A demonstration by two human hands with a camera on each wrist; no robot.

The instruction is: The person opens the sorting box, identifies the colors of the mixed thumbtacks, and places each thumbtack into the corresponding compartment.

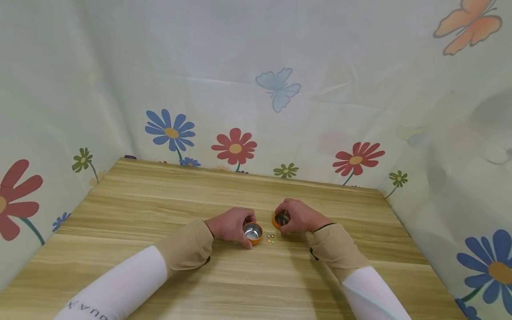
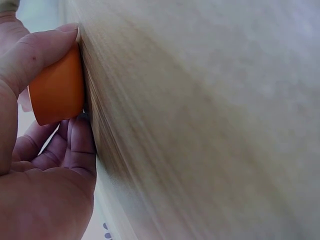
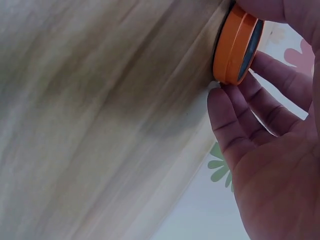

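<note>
My left hand (image 1: 231,224) grips an orange round tin (image 1: 253,233) with a shiny silver inside, its mouth facing up on the wooden table. In the left wrist view, the thumb and fingers curl round the smooth orange wall of the tin (image 2: 59,90). A shallow orange lid (image 1: 282,218) with a dark metallic inside lies a little farther back, and my right hand (image 1: 303,217) holds it by the rim. Seen from the right wrist, the lid (image 3: 234,47) rests against the tabletop between thumb and fingers. Several tiny round pieces (image 1: 271,241) sit between the two hands, too small to identify.
The wood-grain table (image 1: 192,191) reaches back to a pale wall covering (image 1: 224,89) printed with flowers and butterflies. This covering also rises along the left and right sides. A small dark object (image 1: 130,157) shows at the table's back left corner.
</note>
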